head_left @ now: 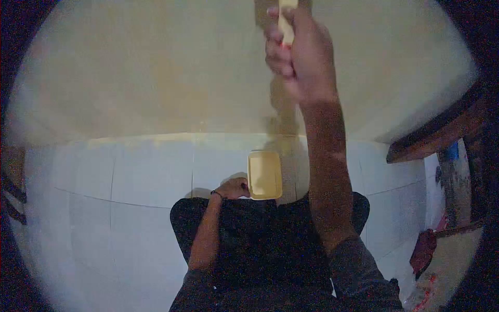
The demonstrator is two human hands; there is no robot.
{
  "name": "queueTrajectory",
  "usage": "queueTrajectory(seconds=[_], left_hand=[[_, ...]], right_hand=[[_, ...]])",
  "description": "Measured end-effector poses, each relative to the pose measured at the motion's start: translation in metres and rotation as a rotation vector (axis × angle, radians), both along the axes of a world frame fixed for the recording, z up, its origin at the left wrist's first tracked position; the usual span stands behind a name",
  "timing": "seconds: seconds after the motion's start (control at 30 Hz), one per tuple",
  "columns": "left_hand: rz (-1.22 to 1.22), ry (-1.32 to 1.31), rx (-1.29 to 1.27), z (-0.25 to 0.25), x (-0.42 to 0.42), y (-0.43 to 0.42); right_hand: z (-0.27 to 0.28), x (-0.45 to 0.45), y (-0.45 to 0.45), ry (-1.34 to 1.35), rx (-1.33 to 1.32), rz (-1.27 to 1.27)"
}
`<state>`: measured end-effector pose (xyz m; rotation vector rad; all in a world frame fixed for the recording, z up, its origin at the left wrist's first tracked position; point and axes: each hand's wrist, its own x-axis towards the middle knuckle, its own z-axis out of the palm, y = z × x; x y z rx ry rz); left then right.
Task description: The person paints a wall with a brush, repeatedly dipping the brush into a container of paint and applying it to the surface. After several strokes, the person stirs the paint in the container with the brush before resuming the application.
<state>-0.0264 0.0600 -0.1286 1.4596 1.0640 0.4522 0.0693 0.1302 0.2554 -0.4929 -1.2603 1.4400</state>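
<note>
My right hand (306, 57) is raised in front of the wall, fingers wrapped around the pale yellow handle of a paintbrush (287, 23). The brush's far end is cut off by the top edge of the view. Low in front of my lap, my left hand (235, 188) grips the left side of a rectangular plastic container (250, 177). Cream-coloured paint (265, 174) appears to fill it. My left fingertips are partly hidden by the container.
A cream wall (156, 78) with uneven patches rises ahead, meeting the white tiled floor (130, 171). A dark wooden piece (431, 132) juts out at the right. Beyond it are a blue item (451, 151) and a dark red cloth (423, 251).
</note>
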Motion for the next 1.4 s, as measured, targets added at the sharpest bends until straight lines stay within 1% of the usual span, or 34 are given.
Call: queueTrajectory(seconds=[0.03, 0.07, 0.13, 0.17, 0.23, 0.27, 0.33, 0.37, 0.4, 0.43, 0.47, 0.53, 0.57, 0.63, 0.67, 0.73, 0.77, 0.83, 0.9, 0.97, 1.03, 1.07, 1.13, 1.17, 1.23, 1.27, 1.33, 1.37, 1.4], left_hand=[[-0.008, -0.06, 0.03, 0.002, 0.0, 0.0], [-0.005, -0.061, 0.03, 0.003, 0.0, 0.0], [-0.042, 0.101, 0.098, 0.008, 0.002, 0.002], [-0.04, 0.101, 0.096, 0.014, 0.004, 0.002], [-0.063, 0.163, 0.014, 0.034, 0.006, 0.001], [-0.061, 0.161, 0.009, 0.037, 0.008, 0.002], [-0.043, 0.24, 0.061, 0.034, 0.012, 0.004], [-0.044, 0.238, 0.055, 0.031, 0.012, 0.005], [-0.08, 0.187, 0.135, 0.03, 0.012, 0.006], [-0.116, 0.138, 0.213, 0.03, 0.012, 0.006], [-0.117, 0.137, 0.205, 0.032, 0.012, 0.006], [-0.077, 0.02, 0.019, 0.041, 0.011, 0.003], [-0.076, 0.021, 0.009, 0.051, 0.007, 0.003], [-0.106, 0.047, 0.07, 0.069, 0.004, 0.0], [-0.106, 0.05, 0.067, 0.062, 0.005, 0.0], [-0.111, 0.165, 0.293, 0.048, 0.001, 0.007], [-0.124, 0.167, 0.282, 0.053, -0.003, 0.022], [-0.154, 0.182, 0.229, 0.056, 0.007, 0.011], [-0.194, 0.193, 0.171, 0.057, 0.01, 0.012], [-0.235, 0.202, 0.111, 0.045, 0.002, 0.018], [-0.268, 0.211, 0.044, 0.036, -0.007, 0.019], [-0.283, 0.217, 0.009, 0.03, -0.012, 0.018], [-0.318, 0.224, -0.059, 0.029, -0.012, 0.019], [-0.323, 0.232, -0.056, 0.028, -0.012, 0.018], [-0.124, 0.197, 0.155, 0.022, -0.005, 0.012], [-0.129, 0.194, 0.161, 0.022, -0.007, 0.012], [-0.083, 0.117, 0.053, 0.037, 0.0, 0.008], [-0.088, 0.114, 0.057, 0.028, -0.002, 0.009], [-0.079, 0.05, 0.024, 0.019, -0.002, 0.011]], right_hand=[[0.011, -0.004, 0.004, -0.001, 0.002, 0.005], [0.02, -0.01, 0.006, -0.047, 0.007, -0.056], [0.03, -0.017, 0.006, -0.134, -0.038, -0.134], [0.022, -0.018, 0.01, -0.135, -0.04, -0.132], [-0.004, -0.017, 0.024, 0.023, -0.031, 0.074], [-0.015, -0.016, 0.019, -0.01, -0.099, 0.031], [-0.051, -0.018, 0.01, -0.005, -0.254, 0.041], [-0.096, -0.018, 0.019, -0.121, -0.114, 0.007], [-0.137, -0.017, 0.027, -0.234, 0.028, -0.025], [-0.158, -0.018, 0.016, -0.319, -0.019, -0.047], [-0.173, -0.02, 0.002, -0.406, -0.068, -0.069], [-0.19, -0.022, -0.015, -0.079, -0.716, 0.114], [-0.205, -0.025, -0.017, -0.076, -0.726, 0.115], [-0.243, -0.026, -0.02, -0.144, -0.773, 0.064], [-0.254, -0.025, -0.02, -0.141, -0.775, 0.066], [-0.27, -0.031, -0.014, -0.118, -0.851, 0.07], [-0.269, -0.033, 0.0, -0.108, -0.863, 0.062], [-0.281, -0.023, -0.015, -0.094, -0.906, 0.136], [-0.291, -0.021, -0.019, -0.109, -0.944, 0.111], [-0.312, -0.025, -0.018, -0.125, -0.986, 0.084], [-0.329, -0.023, -0.019, -0.024, -1.074, 0.087], [-0.339, -0.021, -0.016, -0.02, -1.077, 0.087], [-0.343, -0.005, -0.002, 0.097, -1.076, 0.103], [-0.341, 0.005, 0.007, 0.106, -1.072, 0.103], [-0.335, 0.032, 0.023, 0.152, -1.087, 0.143], [-0.329, 0.036, 0.024, 0.153, -1.081, 0.138], [-0.285, 0.055, 0.016, -0.053, -0.885, 0.013], [-0.268, 0.062, 0.013, -0.052, -0.88, 0.007], [-0.251, 0.07, 0.011, -0.041, -0.881, -0.008]])
